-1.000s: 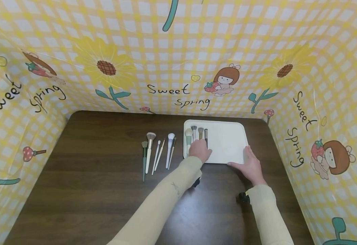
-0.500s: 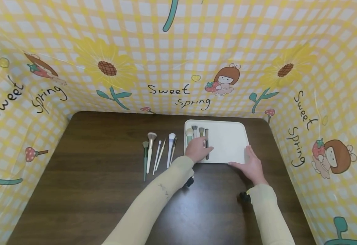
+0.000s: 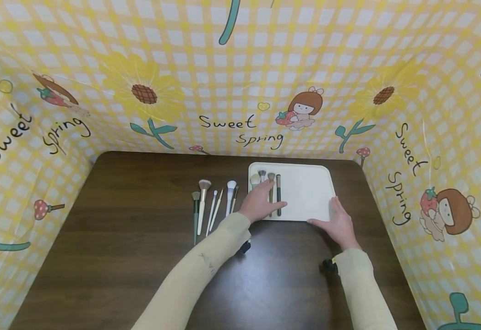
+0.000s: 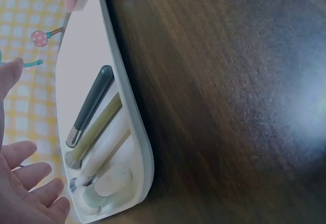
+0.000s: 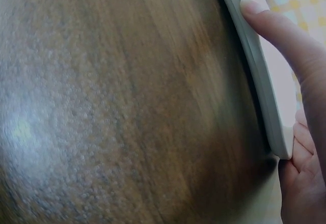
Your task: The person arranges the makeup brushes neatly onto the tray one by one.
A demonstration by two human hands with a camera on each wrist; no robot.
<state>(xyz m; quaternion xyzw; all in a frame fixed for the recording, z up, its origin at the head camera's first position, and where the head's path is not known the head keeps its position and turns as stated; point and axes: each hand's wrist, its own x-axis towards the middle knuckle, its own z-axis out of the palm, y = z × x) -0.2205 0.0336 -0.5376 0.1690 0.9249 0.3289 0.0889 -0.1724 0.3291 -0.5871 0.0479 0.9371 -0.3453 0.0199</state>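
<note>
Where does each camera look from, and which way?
Head: worn on the head, facing forward and down at the table, white tray, loose brushes and patterned cloth; left hand, right hand and sleeves show.
Left wrist: on that wrist, facing along the tray and its four brushes; left fingers show at the left edge, part of the right hand at the top.
Right wrist: on that wrist, facing the table and the tray's edge; the right hand's thumb and fingers show.
Shared: head and left wrist both show the four brushes.
</note>
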